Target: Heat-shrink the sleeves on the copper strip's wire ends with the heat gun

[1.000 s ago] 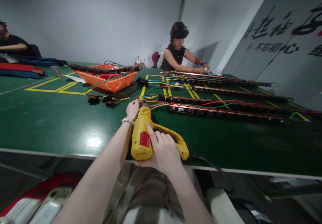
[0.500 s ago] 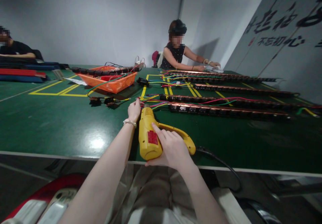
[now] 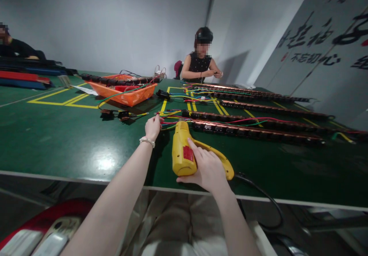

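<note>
A yellow heat gun (image 3: 181,152) with a red label is gripped in my right hand (image 3: 208,168), its nozzle pointing away from me over the table. My left hand (image 3: 153,127), wearing a bracelet, pinches the ends of coloured wires (image 3: 169,123) to the left of the nozzle. Those wires run right into a long strip of black parts with copper edging (image 3: 244,131). Just behind it lies a second strip (image 3: 218,117) with its own leads. The fingertips of my left hand partly cover the wire ends.
An orange basket (image 3: 132,98) carries another strip across its top. Short black pieces with wires (image 3: 123,115) lie left of my hand. Several more strips stretch along the right. A co-worker (image 3: 201,62) sits opposite, another person far left. The gun's black cord (image 3: 258,192) drops over the table's edge.
The heat gun in my right hand has moved to the right, away from my left hand, along the wires. The co-worker opposite has drawn both hands together in front of the body.
</note>
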Tool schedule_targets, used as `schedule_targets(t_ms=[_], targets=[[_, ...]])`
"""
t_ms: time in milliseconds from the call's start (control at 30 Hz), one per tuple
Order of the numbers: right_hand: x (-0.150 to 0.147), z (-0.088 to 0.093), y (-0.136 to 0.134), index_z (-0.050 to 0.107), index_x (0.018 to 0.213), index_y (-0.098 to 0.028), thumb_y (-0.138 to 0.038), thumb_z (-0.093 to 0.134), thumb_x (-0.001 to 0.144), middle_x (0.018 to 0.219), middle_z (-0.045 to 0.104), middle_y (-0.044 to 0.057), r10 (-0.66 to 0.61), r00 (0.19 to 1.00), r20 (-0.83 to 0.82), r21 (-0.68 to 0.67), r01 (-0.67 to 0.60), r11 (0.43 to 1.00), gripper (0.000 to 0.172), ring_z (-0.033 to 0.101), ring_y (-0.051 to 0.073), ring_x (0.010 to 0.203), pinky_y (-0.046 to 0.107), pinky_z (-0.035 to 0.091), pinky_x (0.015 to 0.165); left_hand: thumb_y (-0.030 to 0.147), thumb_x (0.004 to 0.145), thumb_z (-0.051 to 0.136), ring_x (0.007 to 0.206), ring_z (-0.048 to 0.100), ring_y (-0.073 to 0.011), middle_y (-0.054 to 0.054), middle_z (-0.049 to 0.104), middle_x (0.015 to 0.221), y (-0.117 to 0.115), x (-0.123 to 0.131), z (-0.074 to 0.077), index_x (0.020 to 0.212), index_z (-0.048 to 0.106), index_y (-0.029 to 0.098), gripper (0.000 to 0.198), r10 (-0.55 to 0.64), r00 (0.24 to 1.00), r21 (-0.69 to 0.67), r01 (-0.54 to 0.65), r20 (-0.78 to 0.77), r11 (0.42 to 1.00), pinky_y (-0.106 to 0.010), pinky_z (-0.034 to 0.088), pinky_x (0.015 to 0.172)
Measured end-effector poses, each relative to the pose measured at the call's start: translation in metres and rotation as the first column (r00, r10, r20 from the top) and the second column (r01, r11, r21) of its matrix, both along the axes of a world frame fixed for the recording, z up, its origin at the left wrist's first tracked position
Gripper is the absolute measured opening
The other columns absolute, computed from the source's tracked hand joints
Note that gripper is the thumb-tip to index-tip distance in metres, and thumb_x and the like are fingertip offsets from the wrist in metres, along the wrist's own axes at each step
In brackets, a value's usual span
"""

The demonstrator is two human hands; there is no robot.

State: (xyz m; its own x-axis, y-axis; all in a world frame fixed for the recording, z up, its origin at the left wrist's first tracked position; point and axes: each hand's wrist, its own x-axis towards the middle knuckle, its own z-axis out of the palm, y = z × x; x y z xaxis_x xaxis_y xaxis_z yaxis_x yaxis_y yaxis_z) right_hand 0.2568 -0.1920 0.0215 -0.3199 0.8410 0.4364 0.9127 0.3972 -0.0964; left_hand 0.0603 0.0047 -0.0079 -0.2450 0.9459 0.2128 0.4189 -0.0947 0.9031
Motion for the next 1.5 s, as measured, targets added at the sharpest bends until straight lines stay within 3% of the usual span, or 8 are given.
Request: schedule_targets(t_ms=[133,500,667,900,1167,1500], targets=[[0.005,0.001,0.001,0.028,0.146,-0.014,-0.082,0.061,0.054,0.099,0.064,0.013,-0.036,0.999,0.008,0.025,0.036,0.999,0.119,0.061,0.028,0.085,0.039,0.043,0.076,0.050,0.086,0.031,0.060,0.059,-0.0182,-0.003,0.062,0.055,-0.002,0.001,0.004,0.079,0.071,0.019,0.051,0.016,0.999,-0.035,-0.015,0.049,0.999,-0.028,0.041,0.062],[-0.010,-0.003,-0.006,0.032,0.144,-0.009,-0.083,0.054,0.059,0.092,0.063,0.011,-0.049,0.998,0.029,0.088,0.046,0.995,0.115,0.058,0.027,0.079,0.039,0.042,0.074,0.045,0.087,0.029,0.074,0.062,-0.0221,-0.005,0.067,0.065,-0.004,0.004,0.009,0.079,0.072,0.021,0.051,0.029,0.999,-0.051,-0.031,-0.038,0.998,-0.031,0.041,0.071],[-0.024,-0.004,-0.010,0.027,0.146,-0.009,-0.075,0.055,0.066,0.089,0.061,0.010,0.022,0.998,0.065,0.108,-0.029,0.994,0.107,0.056,0.026,0.076,0.040,0.042,0.072,0.045,0.087,0.027,0.079,0.062,-0.0233,-0.006,0.068,0.067,-0.005,0.004,0.012,0.080,0.073,0.021,0.052,0.020,0.998,-0.078,-0.024,-0.058,0.997,-0.032,0.042,0.074],[-0.041,-0.003,-0.009,0.028,0.145,-0.006,-0.072,0.055,0.067,0.090,0.061,0.011,0.128,0.989,0.068,0.060,-0.132,0.989,0.105,0.056,0.026,0.078,0.040,0.042,0.075,0.049,0.086,0.030,0.086,0.063,-0.0238,-0.007,0.072,0.085,0.002,0.000,0.007,0.084,0.073,0.021,0.052,0.017,0.999,-0.074,-0.020,-0.035,0.997,-0.031,0.042,0.077],[-0.033,0.004,-0.005,0.029,0.145,-0.008,-0.071,0.059,0.064,0.096,0.063,0.012,0.174,0.984,0.029,0.003,-0.174,0.985,0.107,0.059,0.027,0.084,0.040,0.043,0.079,0.050,0.086,0.031,0.089,0.062,-0.0228,-0.009,0.072,0.092,0.006,-0.004,0.002,0.086,0.072,0.019,0.051,0.001,0.999,-0.052,-0.003,-0.037,0.999,-0.030,0.042,0.078],[-0.010,0.006,0.004,0.029,0.145,-0.012,-0.076,0.064,0.057,0.098,0.064,0.010,0.194,0.980,-0.044,-0.065,-0.197,0.978,0.114,0.060,0.027,0.087,0.039,0.043,0.080,0.048,0.085,0.032,0.066,0.061,-0.0195,-0.005,0.066,0.064,0.002,-0.001,0.004,0.081,0.071,0.019,0.050,-0.012,1.000,-0.040,0.013,0.020,0.999,-0.029,0.043,0.065]])
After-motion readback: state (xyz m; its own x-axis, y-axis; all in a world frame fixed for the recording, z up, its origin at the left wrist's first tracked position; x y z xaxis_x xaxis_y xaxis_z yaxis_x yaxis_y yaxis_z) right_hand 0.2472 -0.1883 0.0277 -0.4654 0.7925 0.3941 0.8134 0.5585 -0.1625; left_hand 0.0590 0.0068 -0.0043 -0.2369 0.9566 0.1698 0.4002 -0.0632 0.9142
